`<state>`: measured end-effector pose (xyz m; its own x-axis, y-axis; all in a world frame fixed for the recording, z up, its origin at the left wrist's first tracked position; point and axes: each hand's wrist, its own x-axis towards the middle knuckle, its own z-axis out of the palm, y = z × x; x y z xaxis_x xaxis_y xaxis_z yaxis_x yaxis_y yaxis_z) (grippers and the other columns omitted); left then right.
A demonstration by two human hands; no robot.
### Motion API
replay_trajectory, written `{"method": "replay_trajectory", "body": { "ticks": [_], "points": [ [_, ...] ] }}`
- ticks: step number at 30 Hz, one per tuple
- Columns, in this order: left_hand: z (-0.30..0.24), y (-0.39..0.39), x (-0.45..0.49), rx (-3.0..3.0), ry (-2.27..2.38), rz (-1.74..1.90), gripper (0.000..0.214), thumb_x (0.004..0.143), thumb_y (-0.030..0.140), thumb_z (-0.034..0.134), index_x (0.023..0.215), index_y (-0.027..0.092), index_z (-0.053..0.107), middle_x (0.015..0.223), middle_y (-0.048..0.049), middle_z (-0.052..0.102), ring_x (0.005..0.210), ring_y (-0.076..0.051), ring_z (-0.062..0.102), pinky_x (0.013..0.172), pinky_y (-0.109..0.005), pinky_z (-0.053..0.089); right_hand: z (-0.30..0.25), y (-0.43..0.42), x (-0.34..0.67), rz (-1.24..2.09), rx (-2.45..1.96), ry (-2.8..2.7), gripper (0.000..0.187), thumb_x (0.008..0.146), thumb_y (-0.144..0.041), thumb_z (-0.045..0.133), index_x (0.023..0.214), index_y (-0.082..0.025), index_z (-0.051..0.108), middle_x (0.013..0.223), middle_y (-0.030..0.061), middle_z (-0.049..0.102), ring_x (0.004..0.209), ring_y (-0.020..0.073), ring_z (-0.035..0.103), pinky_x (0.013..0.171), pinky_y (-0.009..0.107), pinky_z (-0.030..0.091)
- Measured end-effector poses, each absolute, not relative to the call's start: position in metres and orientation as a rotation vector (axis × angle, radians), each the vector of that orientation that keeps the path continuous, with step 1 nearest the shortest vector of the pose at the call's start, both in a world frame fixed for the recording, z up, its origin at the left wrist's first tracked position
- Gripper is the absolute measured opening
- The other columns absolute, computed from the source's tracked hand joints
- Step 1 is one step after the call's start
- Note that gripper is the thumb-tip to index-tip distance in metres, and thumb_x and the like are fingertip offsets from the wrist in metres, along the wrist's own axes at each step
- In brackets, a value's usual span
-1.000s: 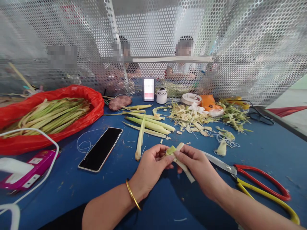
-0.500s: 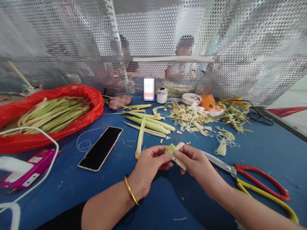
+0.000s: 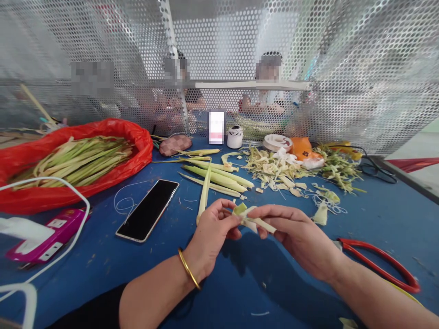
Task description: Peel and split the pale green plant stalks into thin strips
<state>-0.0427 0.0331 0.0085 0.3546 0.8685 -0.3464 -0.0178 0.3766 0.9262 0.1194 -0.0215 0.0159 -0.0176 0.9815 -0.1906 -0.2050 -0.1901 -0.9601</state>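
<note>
While the left hand (image 3: 211, 237) keeps a small folded leaf piece (image 3: 240, 209) pinched between its thumb and fingers, the right hand (image 3: 307, 234) is placed close against it from the other side. This right hand is half closed, with its fingers slightly apart, and they touch a pale strip (image 3: 265, 225) which sticks out from the folded piece; how firmly they hold it, I cannot tell. Both hands are above the blue desk (image 3: 164, 260), near its middle, and a gold bracelet (image 3: 188, 269) is on the left wrist.

Just beyond them lie several long green leaves (image 3: 221, 176), and to the right of these is a heap of leaf scraps (image 3: 265, 164). A black-screened phone (image 3: 148, 211) lies to the left of the hands, near a red bag (image 3: 144, 146) filled with leaves. The red handle (image 3: 380, 260) of a cutting tool shows beyond the right forearm, which partly covers it.
</note>
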Motion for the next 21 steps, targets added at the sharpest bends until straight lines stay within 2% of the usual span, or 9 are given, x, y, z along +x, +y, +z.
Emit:
{"method": "replay_trajectory", "body": {
  "ticks": [3, 10, 16, 21],
  "points": [
    [0.009, 0.032, -0.043, 1.051, 1.022, 0.678, 0.015, 0.077, 0.021, 0.065, 0.087, 0.018, 0.054, 0.063, 0.005, 0.055, 0.051, -0.007, 0.053, 0.054, -0.021, 0.045, 0.014, -0.02, 0.118, 1.386, -1.22, -0.99, 0.016, 0.073, -0.029, 0.072, 0.086, -0.021, 0.077, 0.077, 0.0035, 0.07, 0.069, 0.0153, 0.059, 0.07, 0.029, 0.049],
    [0.006, 0.03, -0.043, 1.064, 0.979, 0.619, 0.017, 0.074, 0.022, 0.068, 0.085, 0.018, 0.056, 0.065, 0.0056, 0.051, 0.052, -0.007, 0.052, 0.054, -0.02, 0.044, 0.007, -0.018, 0.117, 1.094, -1.305, -1.114, 0.02, 0.078, -0.037, 0.068, 0.069, -0.019, 0.069, 0.069, 0.0002, 0.058, 0.066, 0.0134, 0.049, 0.063, 0.026, 0.041],
    [0.005, 0.03, -0.043, 1.0, 0.981, 0.561, 0.014, 0.073, 0.019, 0.067, 0.083, 0.017, 0.057, 0.064, 0.0049, 0.053, 0.051, -0.007, 0.053, 0.056, -0.021, 0.046, 0.005, -0.019, 0.115, 1.198, -1.297, -1.007, 0.024, 0.079, -0.04, 0.068, 0.073, -0.017, 0.062, 0.06, -0.0021, 0.054, 0.057, 0.0109, 0.047, 0.059, 0.026, 0.039],
    [0.005, 0.032, -0.044, 0.885, 0.964, 0.552, 0.016, 0.073, 0.014, 0.066, 0.085, 0.017, 0.056, 0.061, 0.0041, 0.055, 0.052, -0.007, 0.053, 0.059, -0.021, 0.048, 0.004, -0.017, 0.116, 1.125, -1.429, -1.12, 0.022, 0.076, -0.038, 0.067, 0.073, -0.018, 0.06, 0.06, -0.0031, 0.054, 0.056, 0.0107, 0.047, 0.056, 0.025, 0.037]
  ]
}}
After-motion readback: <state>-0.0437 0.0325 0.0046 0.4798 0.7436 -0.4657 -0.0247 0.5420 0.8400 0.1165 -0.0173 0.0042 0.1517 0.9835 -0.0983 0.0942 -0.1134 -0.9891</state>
